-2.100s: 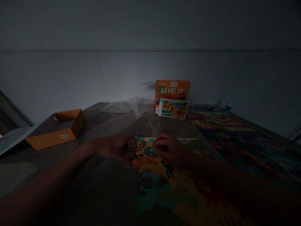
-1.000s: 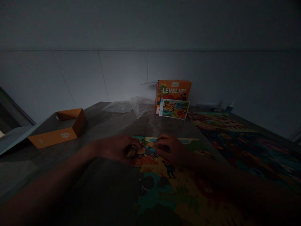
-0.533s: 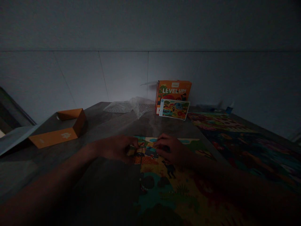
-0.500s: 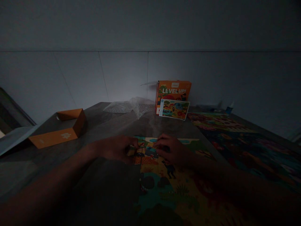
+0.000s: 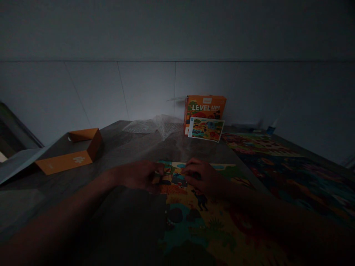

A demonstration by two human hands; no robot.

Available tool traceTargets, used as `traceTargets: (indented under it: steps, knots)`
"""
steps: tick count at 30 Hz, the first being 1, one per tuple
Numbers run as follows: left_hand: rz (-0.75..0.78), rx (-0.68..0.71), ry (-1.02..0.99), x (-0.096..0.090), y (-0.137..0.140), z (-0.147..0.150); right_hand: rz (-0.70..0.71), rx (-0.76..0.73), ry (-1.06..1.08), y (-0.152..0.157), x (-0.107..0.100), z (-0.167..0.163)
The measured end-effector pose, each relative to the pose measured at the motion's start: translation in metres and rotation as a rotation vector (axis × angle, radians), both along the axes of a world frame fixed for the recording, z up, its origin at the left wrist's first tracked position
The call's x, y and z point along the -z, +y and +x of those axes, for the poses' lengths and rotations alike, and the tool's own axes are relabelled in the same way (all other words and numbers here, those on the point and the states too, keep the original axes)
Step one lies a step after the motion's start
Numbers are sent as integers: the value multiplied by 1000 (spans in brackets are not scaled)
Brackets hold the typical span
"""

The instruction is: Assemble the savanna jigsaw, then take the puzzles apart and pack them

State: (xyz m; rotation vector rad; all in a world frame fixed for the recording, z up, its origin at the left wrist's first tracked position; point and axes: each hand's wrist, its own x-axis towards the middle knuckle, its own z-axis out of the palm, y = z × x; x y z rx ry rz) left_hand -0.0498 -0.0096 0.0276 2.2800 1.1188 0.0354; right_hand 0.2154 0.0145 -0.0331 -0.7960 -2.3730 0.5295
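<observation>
A partly assembled jigsaw puzzle [image 5: 191,221] with bright animal scenery lies on the dark table. At its upper left corner, my left hand [image 5: 142,175] is closed with thumb and fingertips on a puzzle piece [image 5: 165,179] along the edge. Opposite it, my right hand [image 5: 202,175] has curled fingers at the right side of another puzzle piece [image 5: 179,179], which shows blue and dark shapes and sits slightly tilted among its neighbours. The fingertips of both hands are partly hidden in the dim light.
An orange "LEVEL UP!" box [image 5: 206,107] stands by the wall, with a picture card [image 5: 206,129] leaning on it. Clear plastic wrap [image 5: 158,125] lies beside it. To the left is an orange box lid [image 5: 66,159]; to the right, other puzzles [image 5: 294,181] and a small bottle [image 5: 271,129].
The pieces between my hands have shifted slightly, and the gap by the left edge pieces looks narrower. Both hands stay in nearly the same place.
</observation>
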Motion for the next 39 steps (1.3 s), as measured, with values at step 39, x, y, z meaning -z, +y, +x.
traceTargets:
  steps: [39]
  knots:
    - [292, -57, -31, 18, 20, -4, 15, -11, -24, 0, 4, 2]
